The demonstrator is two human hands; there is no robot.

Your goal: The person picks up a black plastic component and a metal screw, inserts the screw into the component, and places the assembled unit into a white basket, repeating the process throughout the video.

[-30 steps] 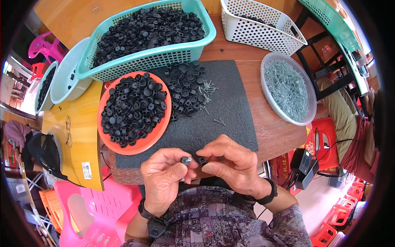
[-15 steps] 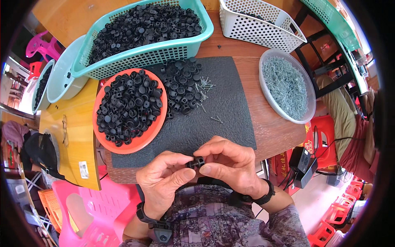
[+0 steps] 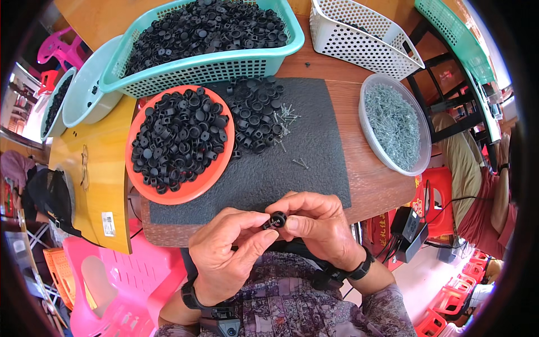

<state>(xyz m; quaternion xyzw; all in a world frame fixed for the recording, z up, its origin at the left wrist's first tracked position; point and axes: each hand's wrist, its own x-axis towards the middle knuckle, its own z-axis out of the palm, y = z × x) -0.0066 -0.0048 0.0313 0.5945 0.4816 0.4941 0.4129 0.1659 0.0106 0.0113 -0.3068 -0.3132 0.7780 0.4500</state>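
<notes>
Just above my lap, at the mat's near edge, a small round black plastic part (image 3: pixel 278 218) is pinched between both my hands. My left hand (image 3: pixel 231 250) grips its left side with thumb and fingertips, and a thin light piece shows there, too small to name. From the other side my right hand (image 3: pixel 323 230) closes thumb and forefinger on it. Beyond my hands lies a dark grey mat (image 3: pixel 306 180). It bears a pile of loose black plastic parts (image 3: pixel 255 112) and several silvery screws (image 3: pixel 285 119). An orange-red plate (image 3: pixel 168 197) heaped with similar parts overlaps the mat's left side.
A turquoise basket (image 3: pixel 199 73) full of black parts stands at the back, with a white perforated basket (image 3: pixel 359 50) to its right. A round clear tub (image 3: pixel 368 132) holds many screws. Pink chair (image 3: pixel 120 269) at lower left; another person's legs (image 3: pixel 463 163) at right.
The black part has turned between my fingers, so its round end now shows more. Both hands stay pinched on it; the whole view has shifted slightly.
</notes>
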